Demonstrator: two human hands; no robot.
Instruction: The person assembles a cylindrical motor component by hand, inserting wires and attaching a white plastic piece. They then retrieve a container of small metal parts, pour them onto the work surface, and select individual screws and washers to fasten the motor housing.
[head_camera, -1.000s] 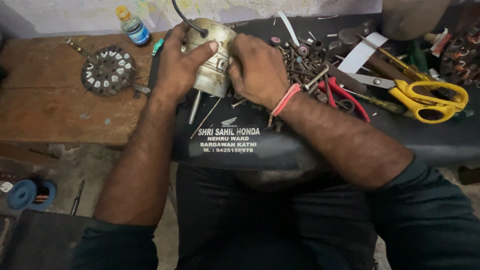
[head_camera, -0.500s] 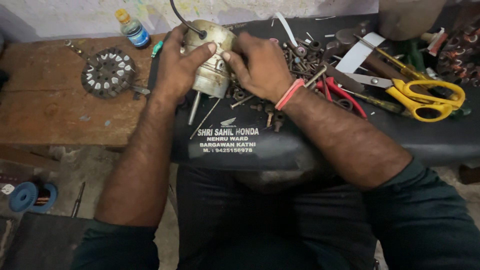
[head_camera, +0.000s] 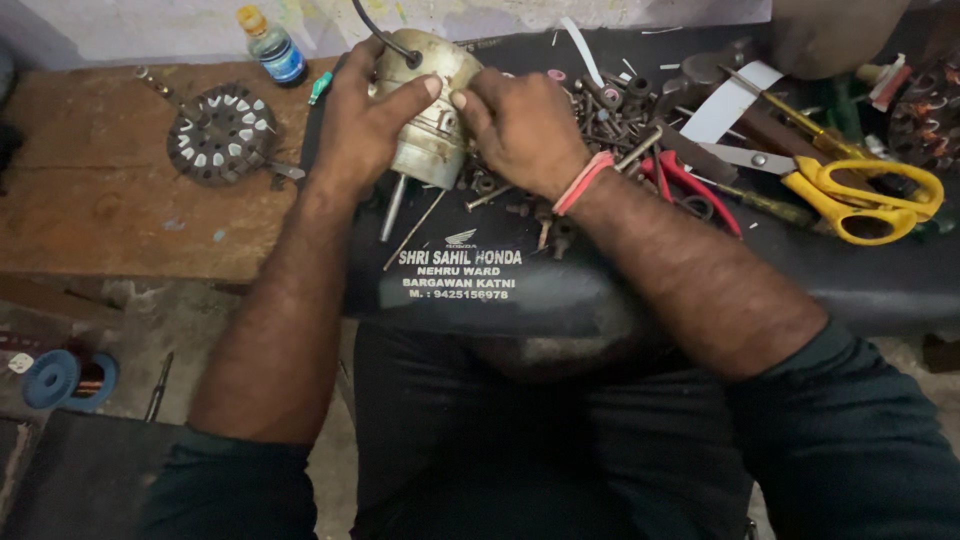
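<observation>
Small metal motor (head_camera: 428, 110): lying on the black pad over the worktop (head_camera: 90, 200), shaft pointing toward the person; left hand (head_camera: 362, 125) and right hand (head_camera: 520, 128) both clamping its sides.

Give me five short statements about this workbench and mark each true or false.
1. Both hands, left hand and right hand, grip the metal motor. True.
2. The scissors have blue handles. False: they are yellow.
3. A round stator lies on the wooden board. True.
4. The bottle lies among the screws. False: it stands at the board's far edge.
5. The right wrist is bare. False: it wears a band.
</observation>
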